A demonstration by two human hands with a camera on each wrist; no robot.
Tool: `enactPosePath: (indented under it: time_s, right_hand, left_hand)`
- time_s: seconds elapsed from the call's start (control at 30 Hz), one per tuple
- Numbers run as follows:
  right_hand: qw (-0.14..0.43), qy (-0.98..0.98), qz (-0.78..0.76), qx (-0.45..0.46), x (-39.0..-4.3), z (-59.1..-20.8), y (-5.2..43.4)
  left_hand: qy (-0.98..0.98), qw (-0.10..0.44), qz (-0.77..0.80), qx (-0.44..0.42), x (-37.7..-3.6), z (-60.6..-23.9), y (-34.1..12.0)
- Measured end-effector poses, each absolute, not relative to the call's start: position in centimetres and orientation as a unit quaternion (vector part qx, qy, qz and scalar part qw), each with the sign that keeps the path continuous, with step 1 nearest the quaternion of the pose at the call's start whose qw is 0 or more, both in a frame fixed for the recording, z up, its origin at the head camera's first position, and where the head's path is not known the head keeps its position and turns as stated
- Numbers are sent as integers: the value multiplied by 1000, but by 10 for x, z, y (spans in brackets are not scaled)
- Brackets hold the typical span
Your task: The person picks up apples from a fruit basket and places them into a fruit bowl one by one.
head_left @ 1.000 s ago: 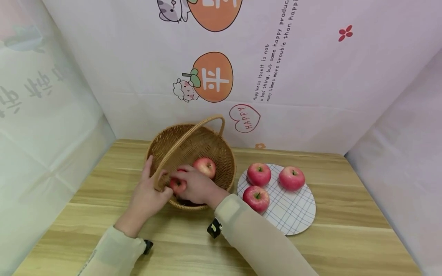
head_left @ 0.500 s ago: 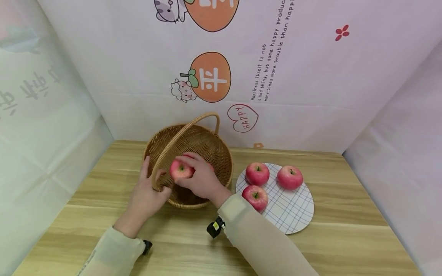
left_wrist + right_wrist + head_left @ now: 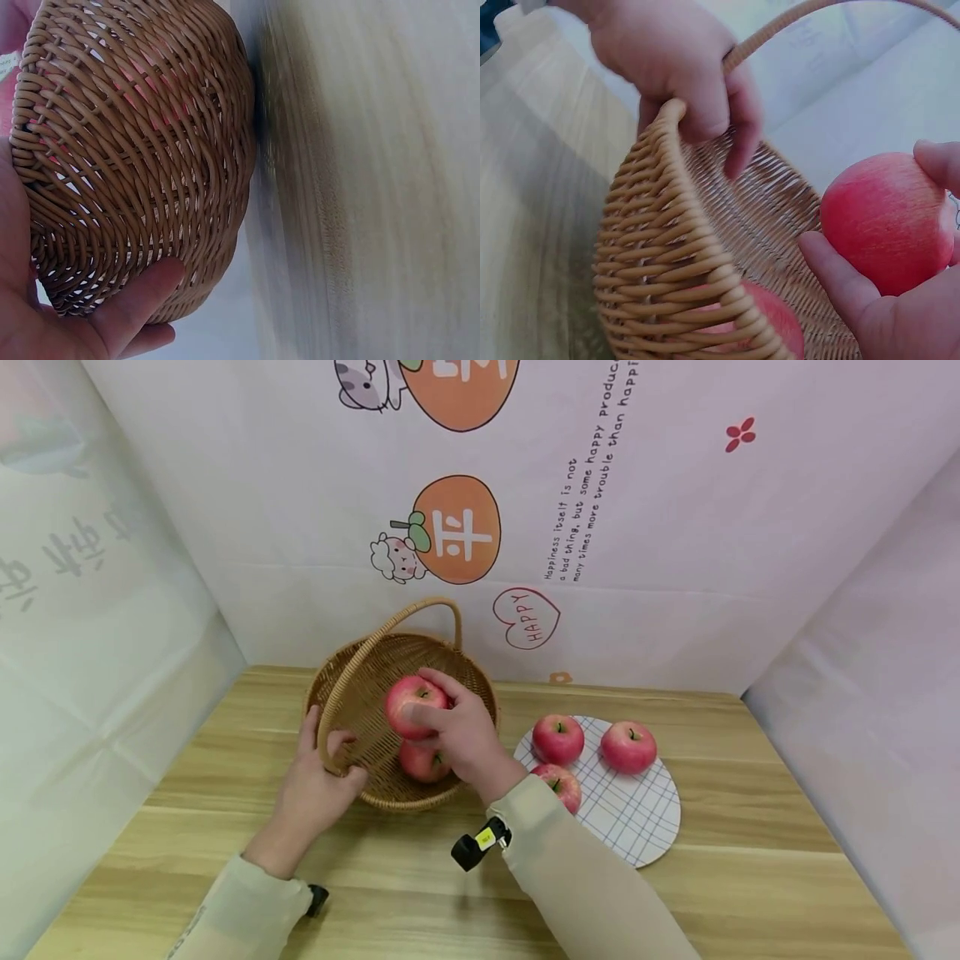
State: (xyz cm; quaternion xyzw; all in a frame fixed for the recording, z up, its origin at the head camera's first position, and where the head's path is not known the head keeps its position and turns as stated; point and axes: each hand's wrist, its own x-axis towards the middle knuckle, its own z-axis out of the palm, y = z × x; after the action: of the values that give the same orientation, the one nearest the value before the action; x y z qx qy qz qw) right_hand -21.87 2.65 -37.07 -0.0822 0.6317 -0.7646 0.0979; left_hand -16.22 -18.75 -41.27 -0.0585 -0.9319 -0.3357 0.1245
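Note:
A brown wicker basket [image 3: 367,714] with an arched handle stands at the back left of the wooden table. My left hand [image 3: 311,789] grips its rim at the foot of the handle; in the left wrist view, fingers [image 3: 142,300] lie along the woven outside. Over the basket's mouth, my right hand [image 3: 472,739] holds a red apple [image 3: 408,693] between thumb and fingers, as the right wrist view also shows of this apple [image 3: 885,217]. A second apple [image 3: 422,762] lies in the basket below it, partly hidden by the right hand.
Right of the basket lies an oval white mat [image 3: 637,818] with blue grid lines. On it sit three apples: one at the back left [image 3: 558,739], one at the right [image 3: 628,747], and a front apple [image 3: 562,787] partly covered by the right sleeve. A printed cloth [image 3: 637,627] hangs behind.
My right hand has lifted the apple from the basket floor, up and to the right. The other apple now lies nearer the basket's front. The basket has shifted slightly left, still in my left hand.

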Motion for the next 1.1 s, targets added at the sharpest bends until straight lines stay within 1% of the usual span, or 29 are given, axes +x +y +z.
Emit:
enactPosePath:
  time_s: [0.17,0.3,0.47,0.57,0.8,1.1]
  right_hand:
    - [120,554,-821,-66,-218,-364,28]
    - [146,471,-869,-31,-216,-359,32]
    - [162,440,-883,-4,-208,-350,41]
    - [161,467,-870,-15,-200,-346,50]
    - [143,556,-816,-74,-174,-339,79]
    - [161,568,-801,-99,-149,-341,134]
  left_hand:
    - [-931,125,-338,-55,-162,-413,-188]
    - [-930,124,-341,-54,-162,-413,-188]
    - [-929,118,-348,-50,-163,-414,-189]
    - [-928,111,-352,-48,-163,-414,-190]
    - [-930,105,-350,-44,-163,-413,-190]
    - [-932,110,-342,-46,-163,-412,-189]
